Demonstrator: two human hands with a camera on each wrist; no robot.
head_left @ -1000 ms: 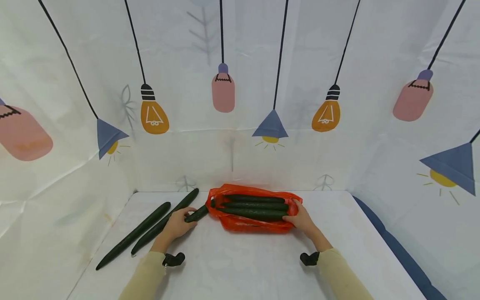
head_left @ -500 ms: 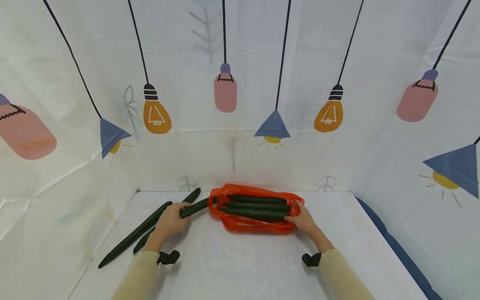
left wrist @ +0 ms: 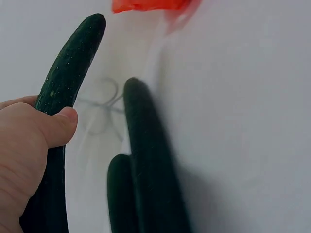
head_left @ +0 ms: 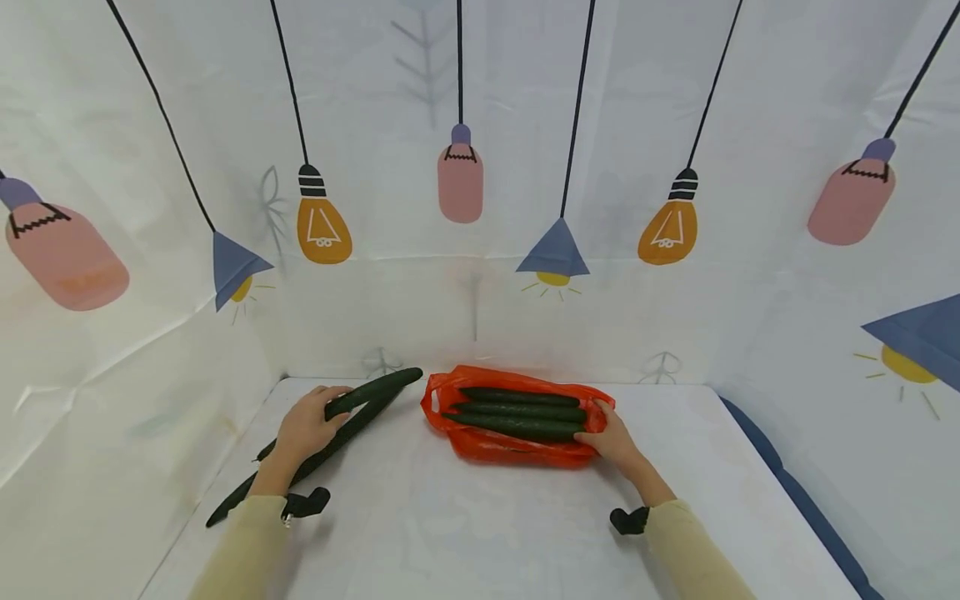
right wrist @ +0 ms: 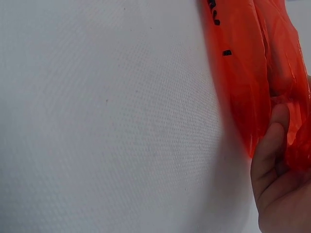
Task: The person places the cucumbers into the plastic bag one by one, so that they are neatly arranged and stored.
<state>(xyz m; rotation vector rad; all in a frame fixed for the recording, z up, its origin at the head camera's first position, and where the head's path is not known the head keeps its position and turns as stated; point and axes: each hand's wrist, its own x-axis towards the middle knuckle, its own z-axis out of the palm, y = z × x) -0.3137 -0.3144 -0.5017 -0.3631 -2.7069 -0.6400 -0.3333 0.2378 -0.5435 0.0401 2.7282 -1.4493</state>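
My left hand (head_left: 306, 427) grips a long dark green cucumber (head_left: 375, 390), raised with its far end pointing back and right. In the left wrist view my thumb lies across this cucumber (left wrist: 65, 77). Two more cucumbers (left wrist: 153, 160) lie side by side beneath it on the table, partly hidden by my hand and forearm in the head view. An orange-red plastic bag (head_left: 517, 454) lies on its side at the back middle, with three cucumbers (head_left: 517, 411) in its opening. At the bag's right end my right hand (head_left: 617, 440) pinches the plastic, thumb in front in the right wrist view.
A white table (head_left: 465, 533) carries everything. Behind it and at both sides hangs a white cloth (head_left: 480, 308) printed with lamps and bulbs. A dark blue strip (head_left: 810, 508) runs along the right edge of the table.
My left hand has drawn the cucumber leftward out of the bag and lifted it over the two lying on the table. My right hand stays at the bag's right end.
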